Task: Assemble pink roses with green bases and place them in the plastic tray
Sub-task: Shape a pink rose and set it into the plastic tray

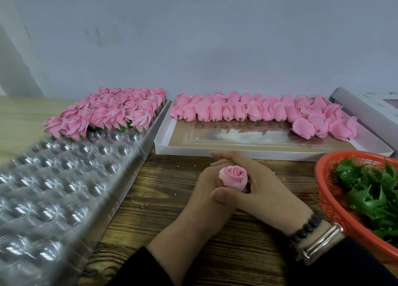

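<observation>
I see one pink rose (233, 176) at centre, gripped by both my left hand (206, 191) and right hand (262, 184); its base is hidden, perhaps fitted. At ten o'clock, the plastic tray (64, 178) holds finished roses (107, 111) in its far rows only. At one o'clock, bare roses (258, 111) wait.

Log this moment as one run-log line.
both hands: left hand, right hand hold pink rose | plastic tray: part-filled | stage: assembling
</observation>
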